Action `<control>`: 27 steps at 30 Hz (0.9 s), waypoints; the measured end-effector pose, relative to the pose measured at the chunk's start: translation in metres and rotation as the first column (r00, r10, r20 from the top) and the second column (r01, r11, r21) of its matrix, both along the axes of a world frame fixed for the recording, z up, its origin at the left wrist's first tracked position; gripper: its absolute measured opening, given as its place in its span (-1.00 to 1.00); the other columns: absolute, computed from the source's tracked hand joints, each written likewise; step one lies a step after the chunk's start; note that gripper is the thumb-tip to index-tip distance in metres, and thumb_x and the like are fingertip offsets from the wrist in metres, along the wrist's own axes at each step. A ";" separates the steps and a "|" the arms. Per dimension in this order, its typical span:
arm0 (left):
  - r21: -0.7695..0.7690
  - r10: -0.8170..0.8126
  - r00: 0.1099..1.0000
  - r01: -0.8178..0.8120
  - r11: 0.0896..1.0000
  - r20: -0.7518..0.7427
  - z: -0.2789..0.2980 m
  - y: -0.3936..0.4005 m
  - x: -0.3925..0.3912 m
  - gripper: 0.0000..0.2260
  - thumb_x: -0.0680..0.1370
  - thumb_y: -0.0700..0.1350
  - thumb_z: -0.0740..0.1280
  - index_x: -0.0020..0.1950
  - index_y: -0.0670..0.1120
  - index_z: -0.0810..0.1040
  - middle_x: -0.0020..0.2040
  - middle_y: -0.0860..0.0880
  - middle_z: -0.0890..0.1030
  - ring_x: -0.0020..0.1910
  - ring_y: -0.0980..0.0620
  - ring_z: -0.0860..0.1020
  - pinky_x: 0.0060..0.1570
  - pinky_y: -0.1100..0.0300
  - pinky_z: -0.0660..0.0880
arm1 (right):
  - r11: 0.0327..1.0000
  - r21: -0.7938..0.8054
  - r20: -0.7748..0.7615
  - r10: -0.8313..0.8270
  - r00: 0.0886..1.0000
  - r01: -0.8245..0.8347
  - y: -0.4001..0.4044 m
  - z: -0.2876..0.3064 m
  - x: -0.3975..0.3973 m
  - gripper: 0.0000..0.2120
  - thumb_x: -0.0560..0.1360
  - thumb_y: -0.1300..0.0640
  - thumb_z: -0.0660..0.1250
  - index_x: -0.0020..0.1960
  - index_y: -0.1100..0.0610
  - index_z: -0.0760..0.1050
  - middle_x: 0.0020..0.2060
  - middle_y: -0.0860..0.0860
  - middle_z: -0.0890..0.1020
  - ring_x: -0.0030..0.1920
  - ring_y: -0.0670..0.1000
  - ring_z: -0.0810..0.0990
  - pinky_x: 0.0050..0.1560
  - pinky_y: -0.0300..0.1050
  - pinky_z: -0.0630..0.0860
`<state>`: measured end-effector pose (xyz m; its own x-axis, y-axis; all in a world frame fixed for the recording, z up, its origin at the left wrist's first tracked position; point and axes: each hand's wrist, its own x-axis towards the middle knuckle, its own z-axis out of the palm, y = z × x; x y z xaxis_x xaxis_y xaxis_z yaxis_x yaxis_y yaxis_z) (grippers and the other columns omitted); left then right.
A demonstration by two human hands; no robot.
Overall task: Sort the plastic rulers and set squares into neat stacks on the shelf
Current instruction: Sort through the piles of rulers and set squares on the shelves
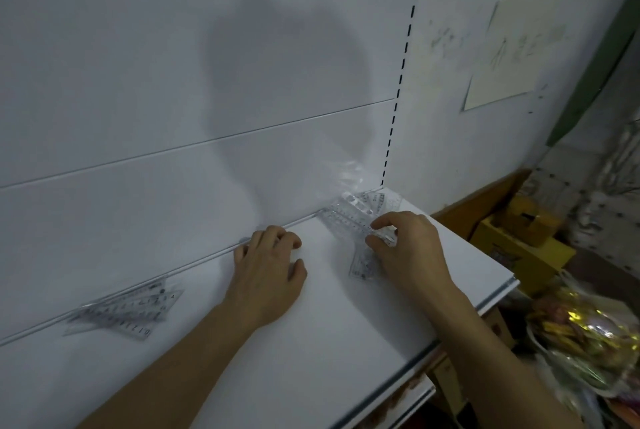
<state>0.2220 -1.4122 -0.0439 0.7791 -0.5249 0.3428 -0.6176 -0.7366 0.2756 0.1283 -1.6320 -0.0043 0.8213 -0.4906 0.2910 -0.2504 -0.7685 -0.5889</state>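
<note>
On the white shelf point(311, 342) a loose heap of clear plastic rulers and set squares point(349, 212) lies in the back right corner. My right hand point(405, 245) pinches the near end of a clear ruler point(346, 220) from that heap. Another clear piece point(362, 264) lies partly under that hand. My left hand point(270, 269) rests flat on the shelf near the back edge, fingers curled, holding nothing. At the far left a stack of clear rulers point(128, 310) lies against the back panel.
A white back panel point(173, 82) rises behind the shelf, with a slotted upright point(401, 75) at the right. A paper note point(502, 57) hangs on the wall. Yellow boxes point(519, 241) and shiny wrapped goods point(581, 335) sit beyond the shelf's right edge.
</note>
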 end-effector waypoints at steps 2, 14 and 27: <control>0.002 0.007 1.000 -0.007 1.000 0.004 0.000 0.000 0.001 -0.73 0.49 0.12 0.12 0.14 0.14 0.45 0.15 0.17 0.41 0.15 0.10 0.38 0.09 0.10 0.24 | 1.000 0.016 -0.014 0.012 1.000 -0.012 -0.002 -0.002 0.003 -0.81 0.51 -0.02 0.47 0.12 -0.04 0.66 0.19 -0.06 0.64 0.19 0.02 0.54 0.25 -0.02 0.51; 0.022 -0.070 0.997 0.071 0.997 -0.033 0.013 0.019 -0.006 -0.74 0.57 0.03 0.27 0.24 0.05 0.51 0.21 0.11 0.46 0.24 0.06 0.45 0.20 0.09 0.29 | 0.971 -0.161 -0.004 0.181 0.984 -0.179 0.042 0.013 -0.033 -0.73 0.57 -0.05 0.36 0.25 -0.06 0.56 0.25 -0.11 0.58 0.29 0.00 0.45 0.32 0.02 0.42; 0.029 0.323 0.946 -0.323 0.946 0.017 0.062 0.326 -0.075 -0.54 0.55 0.15 0.11 0.34 -0.04 0.49 0.25 -0.01 0.51 0.19 -0.07 0.49 0.10 -0.08 0.49 | 0.574 -0.190 -0.388 0.702 0.598 -0.797 0.268 0.046 -0.043 -0.36 0.65 -0.20 0.14 0.63 0.00 0.05 0.62 -0.12 0.07 0.62 -0.06 -0.12 0.59 -0.08 -0.06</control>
<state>0.1468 -1.0861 0.0179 0.9045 -0.2563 0.3408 -0.3483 -0.9052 0.2437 0.0850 -1.3642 0.0413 0.9078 0.4178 0.0374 0.4102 -0.8654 -0.2879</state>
